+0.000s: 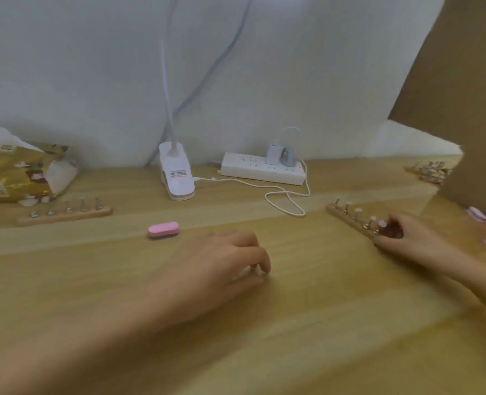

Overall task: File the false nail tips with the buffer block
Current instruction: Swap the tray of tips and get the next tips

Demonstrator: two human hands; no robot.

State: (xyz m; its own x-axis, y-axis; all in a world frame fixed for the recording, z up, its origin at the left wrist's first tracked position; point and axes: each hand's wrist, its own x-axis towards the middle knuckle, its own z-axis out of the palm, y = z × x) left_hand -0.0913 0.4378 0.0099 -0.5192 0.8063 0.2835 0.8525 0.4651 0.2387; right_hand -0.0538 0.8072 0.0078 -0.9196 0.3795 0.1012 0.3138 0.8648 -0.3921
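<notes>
A pink buffer block lies on the wooden table, left of centre. My left hand rests on the table to the right of the block and apart from it, fingers loosely curled; I see nothing in them. On the right, a wooden stand carries a row of metal holders, several topped with white false nail tips. My right hand grips the near end of that stand, thumb along its edge. A second wooden stand at the left has bare metal holders.
A gold packet lies at the back left. A white clip lamp, a power strip and a looping white cable sit at the back. A cardboard box stands right, with more buffer blocks beside it.
</notes>
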